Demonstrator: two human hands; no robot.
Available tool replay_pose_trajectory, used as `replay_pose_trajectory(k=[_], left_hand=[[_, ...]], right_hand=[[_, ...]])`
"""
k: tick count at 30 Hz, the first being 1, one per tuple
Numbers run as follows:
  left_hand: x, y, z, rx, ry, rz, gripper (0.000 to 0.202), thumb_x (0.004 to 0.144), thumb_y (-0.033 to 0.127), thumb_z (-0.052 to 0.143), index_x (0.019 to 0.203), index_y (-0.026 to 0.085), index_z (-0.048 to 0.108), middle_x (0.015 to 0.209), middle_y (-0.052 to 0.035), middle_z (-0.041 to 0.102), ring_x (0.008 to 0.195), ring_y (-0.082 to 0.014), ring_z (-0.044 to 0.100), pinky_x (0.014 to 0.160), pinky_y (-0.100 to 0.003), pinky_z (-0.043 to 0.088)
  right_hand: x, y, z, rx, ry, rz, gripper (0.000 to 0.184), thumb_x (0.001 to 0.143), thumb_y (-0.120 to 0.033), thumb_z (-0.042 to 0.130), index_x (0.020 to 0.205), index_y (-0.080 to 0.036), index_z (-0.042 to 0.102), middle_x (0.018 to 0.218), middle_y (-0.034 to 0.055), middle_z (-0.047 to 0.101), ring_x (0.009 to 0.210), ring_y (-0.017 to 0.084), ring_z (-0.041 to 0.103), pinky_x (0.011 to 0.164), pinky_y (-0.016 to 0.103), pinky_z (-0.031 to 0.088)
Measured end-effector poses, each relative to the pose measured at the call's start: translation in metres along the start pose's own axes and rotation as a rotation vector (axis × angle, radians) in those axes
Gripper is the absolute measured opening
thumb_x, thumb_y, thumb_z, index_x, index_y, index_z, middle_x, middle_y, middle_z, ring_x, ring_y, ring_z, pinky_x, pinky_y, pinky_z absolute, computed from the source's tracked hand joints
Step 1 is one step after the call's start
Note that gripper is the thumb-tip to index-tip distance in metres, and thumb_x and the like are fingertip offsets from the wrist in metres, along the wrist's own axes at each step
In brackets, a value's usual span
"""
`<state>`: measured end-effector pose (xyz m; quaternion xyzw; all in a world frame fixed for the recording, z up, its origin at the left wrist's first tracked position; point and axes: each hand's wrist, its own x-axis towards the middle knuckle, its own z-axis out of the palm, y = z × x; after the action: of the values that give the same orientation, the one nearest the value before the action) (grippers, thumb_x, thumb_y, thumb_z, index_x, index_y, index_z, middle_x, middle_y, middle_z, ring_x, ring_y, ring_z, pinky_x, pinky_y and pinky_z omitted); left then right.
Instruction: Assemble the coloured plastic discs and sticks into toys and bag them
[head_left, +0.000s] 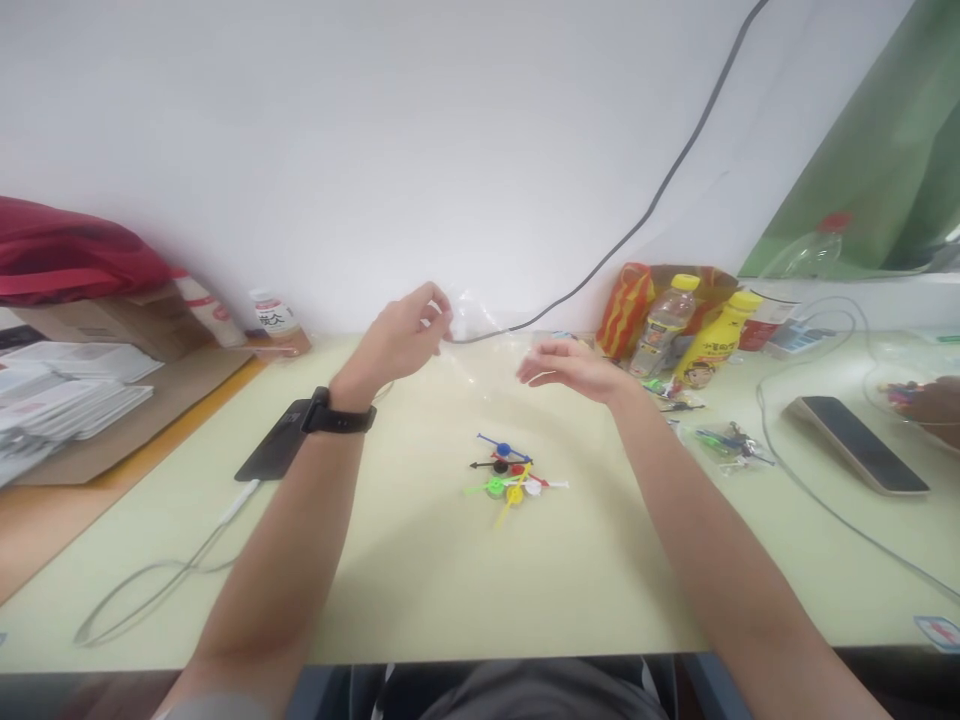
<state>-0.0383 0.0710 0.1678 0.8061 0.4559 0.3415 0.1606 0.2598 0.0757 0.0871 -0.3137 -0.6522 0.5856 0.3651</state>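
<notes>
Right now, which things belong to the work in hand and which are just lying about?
In hand: left hand pinching clear bag; right hand open beside it; coloured plastic pieces on the table.
Lying about: yellow bottle, dark phone, second phone, red bag.

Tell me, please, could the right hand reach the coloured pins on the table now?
Probably yes: the right hand hovers open just beyond the coloured pins, and nothing lies between them; the left hand pinches a clear bag.

Bright, soft, even light washes the white wall [300, 120] beyond the fingers [439, 303] pale. Faint shadows lie on the tabletop [420, 580] below them. Everything is slightly blurred, and the edges far to either side bend, wide-angle.
</notes>
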Motion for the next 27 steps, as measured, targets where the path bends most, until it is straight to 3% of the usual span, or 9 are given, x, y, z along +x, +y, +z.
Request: replay_pose_trajectory(k=[4,10,15,18,22,25,27], left_hand=[[0.004,-0.011,0.006,-0.037,-0.046,-0.071,0.018,0.095,0.04,0.059,0.099,0.023,0.057,0.088,-0.0033,0.075,0.066,-0.018,0.07,0.065,-0.033,0.053],[0.008,-0.022,0.011,-0.165,-0.145,-0.271,0.023,0.093,0.043,0.064,0.096,0.021,0.061,0.087,-0.0045,0.076,0.067,-0.0207,0.073,0.072,-0.038,0.053],[0.011,-0.039,0.021,-0.192,-0.246,-0.353,0.024,0.091,0.042,0.066,0.099,0.02,0.062,0.091,-0.0063,0.077,0.071,-0.022,0.076,0.073,-0.035,0.051],[0.011,-0.045,0.027,-0.208,-0.362,-0.311,0.024,0.091,0.043,0.066,0.1,0.021,0.062,0.091,-0.006,0.077,0.073,-0.0211,0.075,0.074,-0.034,0.051],[0.009,-0.037,0.032,-0.297,-0.522,-0.126,0.031,0.092,0.052,0.066,0.101,0.022,0.065,0.09,-0.0057,0.075,0.076,-0.0188,0.07,0.076,-0.033,0.051],[0.007,-0.026,0.035,-0.383,-0.595,-0.004,0.034,0.093,0.055,0.065,0.101,0.022,0.067,0.092,-0.0063,0.074,0.084,-0.0192,0.068,0.081,-0.033,0.051],[0.005,-0.022,0.038,-0.43,-0.637,0.046,0.034,0.092,0.055,0.067,0.097,0.022,0.068,0.094,-0.0071,0.073,0.09,-0.0207,0.067,0.087,-0.035,0.052]], right_hand=[[0.0,-0.001,-0.002,-0.156,0.108,-0.014,0.035,0.081,-0.051,0.083,0.084,-0.018,0.074,0.088,0.0072,0.076,0.085,0.018,0.069,0.082,0.032,0.053],[-0.013,-0.011,-0.013,-0.329,0.061,0.021,0.037,0.08,-0.054,0.081,0.086,-0.017,0.082,0.093,0.0104,0.077,0.085,0.02,0.067,0.078,0.034,0.052],[-0.024,-0.02,-0.019,-0.416,-0.008,0.103,0.041,0.085,-0.057,0.077,0.095,-0.017,0.082,0.097,0.011,0.077,0.089,0.021,0.068,0.081,0.036,0.053],[-0.024,-0.021,-0.018,-0.445,0.097,0.091,0.041,0.088,-0.058,0.075,0.096,-0.018,0.08,0.098,0.011,0.077,0.085,0.02,0.067,0.077,0.034,0.052],[-0.015,-0.02,-0.01,-0.356,0.217,0.012,0.04,0.091,-0.057,0.071,0.105,-0.02,0.077,0.103,0.0105,0.075,0.085,0.02,0.066,0.076,0.034,0.053],[-0.006,-0.017,0.002,-0.181,0.213,-0.057,0.044,0.097,-0.06,0.061,0.118,-0.023,0.073,0.118,0.0099,0.072,0.079,0.017,0.065,0.079,0.036,0.055],[-0.001,-0.015,0.009,-0.07,0.137,-0.076,0.045,0.098,-0.06,0.057,0.124,-0.025,0.071,0.129,0.0091,0.068,0.076,0.016,0.063,0.08,0.037,0.056]])
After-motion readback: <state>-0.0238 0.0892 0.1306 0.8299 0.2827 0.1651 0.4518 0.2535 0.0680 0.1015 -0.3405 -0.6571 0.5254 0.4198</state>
